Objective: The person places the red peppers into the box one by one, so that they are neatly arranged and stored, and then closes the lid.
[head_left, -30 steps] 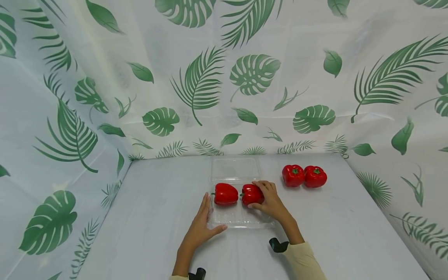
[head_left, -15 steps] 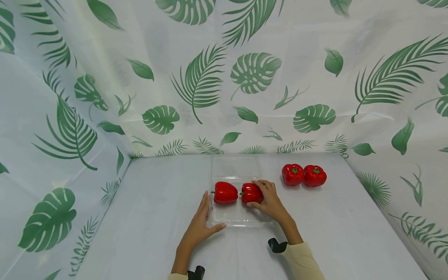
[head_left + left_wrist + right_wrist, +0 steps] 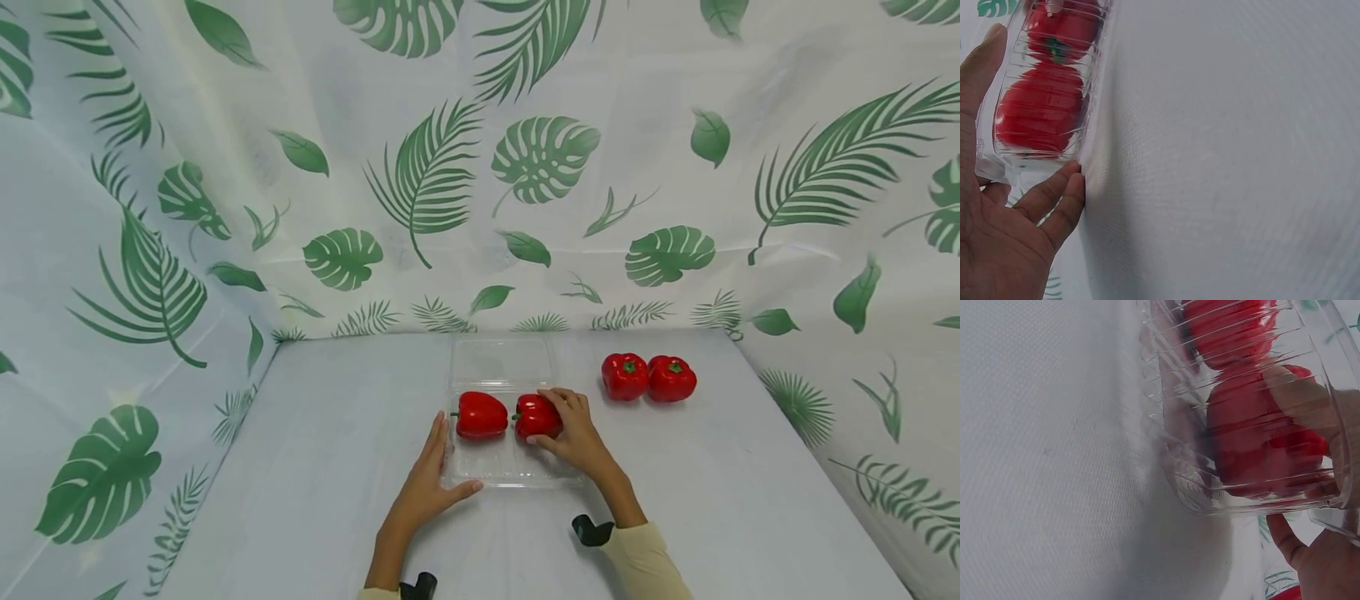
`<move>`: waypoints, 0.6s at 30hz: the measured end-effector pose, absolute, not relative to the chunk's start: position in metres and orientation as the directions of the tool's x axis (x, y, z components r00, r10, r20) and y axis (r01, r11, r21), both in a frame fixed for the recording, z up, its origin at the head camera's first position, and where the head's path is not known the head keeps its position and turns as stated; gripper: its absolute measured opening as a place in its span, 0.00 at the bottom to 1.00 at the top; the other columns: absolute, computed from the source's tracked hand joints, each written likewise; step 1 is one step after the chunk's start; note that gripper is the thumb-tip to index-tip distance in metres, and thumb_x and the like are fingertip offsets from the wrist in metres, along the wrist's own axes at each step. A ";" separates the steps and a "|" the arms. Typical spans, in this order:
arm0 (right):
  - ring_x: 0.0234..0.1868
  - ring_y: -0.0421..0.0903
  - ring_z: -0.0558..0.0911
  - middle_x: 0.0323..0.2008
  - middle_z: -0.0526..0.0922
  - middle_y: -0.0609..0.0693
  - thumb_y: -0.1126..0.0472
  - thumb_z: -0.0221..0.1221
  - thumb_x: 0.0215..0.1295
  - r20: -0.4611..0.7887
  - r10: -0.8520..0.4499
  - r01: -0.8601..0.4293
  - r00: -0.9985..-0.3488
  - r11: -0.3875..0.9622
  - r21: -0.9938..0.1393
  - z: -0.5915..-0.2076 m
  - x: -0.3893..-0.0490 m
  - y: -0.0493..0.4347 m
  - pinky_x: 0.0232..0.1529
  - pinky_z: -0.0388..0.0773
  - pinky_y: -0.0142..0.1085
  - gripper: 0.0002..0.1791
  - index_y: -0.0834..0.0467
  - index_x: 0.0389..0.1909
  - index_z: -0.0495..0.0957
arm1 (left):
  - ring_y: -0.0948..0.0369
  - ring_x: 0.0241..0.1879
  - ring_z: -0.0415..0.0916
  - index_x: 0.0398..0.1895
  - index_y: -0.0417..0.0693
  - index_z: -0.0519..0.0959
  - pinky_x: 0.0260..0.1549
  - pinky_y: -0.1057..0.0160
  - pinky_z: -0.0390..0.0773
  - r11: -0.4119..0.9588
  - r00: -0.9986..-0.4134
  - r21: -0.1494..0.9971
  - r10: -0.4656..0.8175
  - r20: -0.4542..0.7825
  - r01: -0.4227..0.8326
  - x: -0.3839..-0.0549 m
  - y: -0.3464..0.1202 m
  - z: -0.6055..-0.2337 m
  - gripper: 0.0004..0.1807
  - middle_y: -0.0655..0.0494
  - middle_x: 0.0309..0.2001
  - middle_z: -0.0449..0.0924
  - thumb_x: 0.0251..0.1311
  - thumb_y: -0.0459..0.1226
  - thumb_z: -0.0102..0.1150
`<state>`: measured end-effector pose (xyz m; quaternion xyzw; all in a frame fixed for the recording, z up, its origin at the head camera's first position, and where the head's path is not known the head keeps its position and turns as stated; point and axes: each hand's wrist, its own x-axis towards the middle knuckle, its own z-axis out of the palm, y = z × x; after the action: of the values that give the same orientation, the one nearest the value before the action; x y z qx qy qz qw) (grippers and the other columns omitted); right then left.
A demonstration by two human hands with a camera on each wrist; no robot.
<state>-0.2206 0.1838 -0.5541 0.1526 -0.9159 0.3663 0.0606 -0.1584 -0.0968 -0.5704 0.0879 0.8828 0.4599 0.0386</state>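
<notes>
A clear plastic clamshell container lies on the table with its lid folded back. Inside its far half are two red bell peppers side by side, a left pepper and a right pepper, stems to the left. My right hand grips the right pepper, thumb on the near side and fingers over the far side. My left hand, fingers extended, rests against the container's left wall and near corner. Through the ribbed wall in the left wrist view both peppers show; the right wrist view shows the thumb on the pepper.
Two more red bell peppers, one pepper touching the other pepper, stand on the white table at the back right. A leaf-printed curtain rises behind the table and along both sides.
Almost nothing moves. The head view shifts slightly; both hands keep their places at the container and the right pepper.
</notes>
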 end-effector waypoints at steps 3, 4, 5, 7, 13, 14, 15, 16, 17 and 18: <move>0.65 0.56 0.62 0.64 0.68 0.59 0.55 0.74 0.49 0.213 -0.232 -0.315 -0.949 0.682 -0.660 -0.553 -0.219 0.184 0.58 0.77 0.58 0.44 0.54 0.68 0.66 | 0.51 0.76 0.50 0.79 0.59 0.40 0.65 0.45 0.67 0.559 -0.981 0.820 0.195 0.013 0.122 -0.158 -0.096 -0.570 0.63 0.64 0.80 0.35 0.46 0.58 0.71; 0.65 0.56 0.62 0.65 0.68 0.59 0.55 0.74 0.49 0.210 -0.232 -0.312 -0.950 0.683 -0.660 -0.552 -0.219 0.184 0.58 0.77 0.58 0.44 0.54 0.68 0.66 | 0.51 0.76 0.49 0.79 0.58 0.41 0.65 0.45 0.67 0.558 -0.981 0.821 0.195 0.014 0.123 -0.159 -0.096 -0.570 0.63 0.63 0.80 0.35 0.46 0.58 0.71; 0.65 0.56 0.62 0.65 0.67 0.59 0.55 0.74 0.49 0.208 -0.231 -0.310 -0.951 0.683 -0.661 -0.552 -0.219 0.184 0.58 0.77 0.58 0.44 0.54 0.68 0.66 | 0.51 0.77 0.49 0.79 0.57 0.41 0.65 0.45 0.67 0.557 -0.980 0.821 0.197 0.015 0.125 -0.159 -0.097 -0.569 0.63 0.63 0.80 0.35 0.47 0.58 0.71; 0.65 0.56 0.62 0.65 0.67 0.59 0.54 0.74 0.49 0.207 -0.229 -0.309 -0.951 0.680 -0.665 -0.552 -0.219 0.183 0.58 0.78 0.57 0.44 0.53 0.68 0.66 | 0.51 0.76 0.49 0.79 0.56 0.41 0.65 0.45 0.67 0.556 -0.980 0.822 0.196 0.018 0.126 -0.159 -0.096 -0.569 0.63 0.62 0.80 0.36 0.47 0.58 0.71; 0.65 0.56 0.62 0.65 0.67 0.59 0.54 0.74 0.49 0.226 -0.228 -0.321 -0.947 0.683 -0.656 -0.553 -0.219 0.183 0.57 0.78 0.57 0.44 0.53 0.68 0.66 | 0.51 0.76 0.49 0.79 0.57 0.41 0.65 0.46 0.67 0.556 -0.981 0.822 0.191 0.014 0.120 -0.160 -0.096 -0.570 0.63 0.63 0.80 0.36 0.47 0.59 0.71; 0.65 0.55 0.62 0.65 0.67 0.59 0.54 0.74 0.49 0.224 -0.227 -0.319 -0.948 0.686 -0.654 -0.553 -0.219 0.183 0.58 0.78 0.57 0.44 0.53 0.68 0.66 | 0.51 0.76 0.49 0.79 0.56 0.42 0.65 0.45 0.67 0.555 -0.981 0.822 0.194 0.018 0.125 -0.159 -0.096 -0.570 0.63 0.62 0.80 0.36 0.47 0.59 0.71; 0.65 0.55 0.62 0.65 0.67 0.59 0.54 0.74 0.49 0.222 -0.226 -0.316 -0.949 0.687 -0.655 -0.553 -0.219 0.184 0.58 0.77 0.58 0.45 0.53 0.68 0.66 | 0.52 0.77 0.49 0.79 0.57 0.42 0.65 0.46 0.67 0.554 -0.981 0.824 0.192 0.011 0.118 -0.159 -0.096 -0.570 0.63 0.63 0.80 0.36 0.46 0.59 0.71; 0.65 0.55 0.62 0.65 0.67 0.59 0.54 0.74 0.49 0.221 -0.224 -0.315 -0.949 0.685 -0.657 -0.554 -0.218 0.184 0.58 0.77 0.58 0.45 0.53 0.68 0.66 | 0.52 0.77 0.48 0.79 0.56 0.42 0.66 0.46 0.66 0.552 -0.981 0.825 0.192 0.011 0.118 -0.159 -0.096 -0.570 0.63 0.63 0.80 0.36 0.46 0.59 0.71; 0.65 0.55 0.62 0.65 0.67 0.58 0.54 0.75 0.48 0.218 -0.221 -0.310 -0.951 0.681 -0.663 -0.554 -0.218 0.184 0.58 0.77 0.58 0.45 0.53 0.68 0.66 | 0.52 0.77 0.48 0.79 0.56 0.42 0.66 0.46 0.66 0.553 -0.981 0.825 0.194 0.012 0.119 -0.159 -0.096 -0.570 0.63 0.63 0.80 0.36 0.46 0.59 0.71; 0.65 0.55 0.62 0.65 0.67 0.58 0.54 0.75 0.48 0.218 -0.221 -0.311 -0.951 0.680 -0.664 -0.554 -0.218 0.184 0.58 0.77 0.58 0.45 0.53 0.68 0.66 | 0.52 0.77 0.47 0.79 0.56 0.42 0.66 0.46 0.66 0.552 -0.981 0.825 0.196 0.013 0.121 -0.158 -0.096 -0.570 0.63 0.63 0.80 0.36 0.46 0.58 0.71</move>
<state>-0.2183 0.1838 -0.5545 0.1453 -0.9145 0.3729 0.0600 -0.1585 -0.0959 -0.5699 0.0900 0.8801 0.4644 0.0400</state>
